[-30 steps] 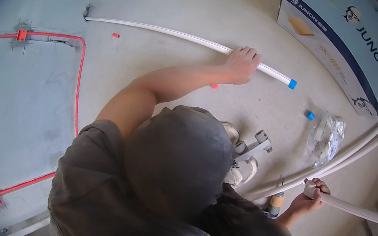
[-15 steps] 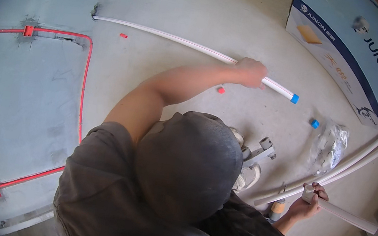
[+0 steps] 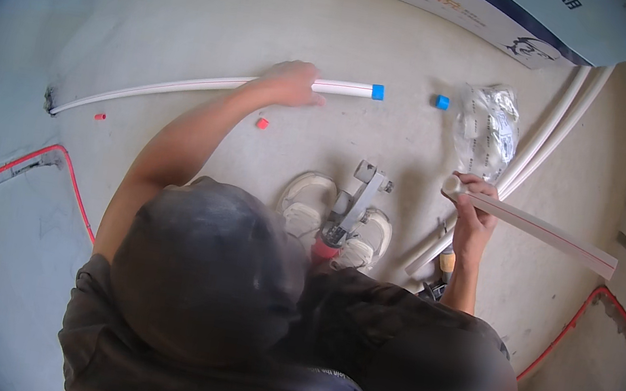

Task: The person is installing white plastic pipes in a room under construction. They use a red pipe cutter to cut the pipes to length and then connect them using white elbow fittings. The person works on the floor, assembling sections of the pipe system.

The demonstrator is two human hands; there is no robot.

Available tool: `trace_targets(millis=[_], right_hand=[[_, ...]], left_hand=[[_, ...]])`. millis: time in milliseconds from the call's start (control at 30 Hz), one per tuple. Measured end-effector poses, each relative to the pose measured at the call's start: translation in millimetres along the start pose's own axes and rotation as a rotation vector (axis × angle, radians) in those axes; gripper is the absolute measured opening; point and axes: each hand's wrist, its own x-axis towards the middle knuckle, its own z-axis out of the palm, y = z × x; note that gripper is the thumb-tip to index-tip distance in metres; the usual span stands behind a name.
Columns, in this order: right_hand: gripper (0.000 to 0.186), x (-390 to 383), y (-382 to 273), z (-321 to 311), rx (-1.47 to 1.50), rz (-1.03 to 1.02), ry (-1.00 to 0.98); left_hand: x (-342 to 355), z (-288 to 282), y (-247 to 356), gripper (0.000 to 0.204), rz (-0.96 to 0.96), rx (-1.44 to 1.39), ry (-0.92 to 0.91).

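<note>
"Hands?"
"On my feed, the left hand (image 3: 294,84) is curled over the blue-ended pipe (image 3: 346,89) above the floor (image 3: 354,141); the right hand (image 3: 478,209) grips one short white pipe (image 3: 545,230)."
"Counts?"
"I see two blue fittings (image 3: 442,102), two red pieces (image 3: 263,123), two long pipes (image 3: 545,127)."

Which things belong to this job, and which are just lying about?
Likely the job:
Long white pipe with blue end, in left hand
Shorter white red-striped pipe, in right hand
Grey metal tool between the shoes

Seemingly lying about:
Small blue plastic fitting
Two small red pieces
Clear plastic bag
</note>
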Motion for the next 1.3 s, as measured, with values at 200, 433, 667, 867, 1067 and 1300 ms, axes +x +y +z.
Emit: trace_targets(millis=[200,433,667,867,1067,1300], right_hand=[[0.024,11.1,-2.6,12.2,-0.283,0.164,0.014],[0.047,86.9,-28.5,87.6,-0.348,0.184,-0.357],[0.035,97.1,-56.0,162.6,-0.563,0.191,-0.699],[0.028,73.3,-34.2,138.1,-0.519,0.081,-0.537],[0.032,86.7,-58.9,40.7,-0.537,0.07,-0.132],[0.037,88.5,-87.6,46.5,-0.571,0.146,-0.331]], left_hand=[[-16.0,-3.1,9.4,0.04,0.019,0.046,0.058],[-45.4,-18.3,43.0,0.038,0.009,0.054,0.051],[-69.0,-13.1,57.1,0.032,0.058,0.089,0.095],[-73.2,-6.2,63.4,0.031,0.058,0.131,0.017],[-44.9,-8.6,49.6,0.031,0.086,0.111,0.11],[-23.2,-7.7,25.9,0.031,0.074,0.015,0.038]])
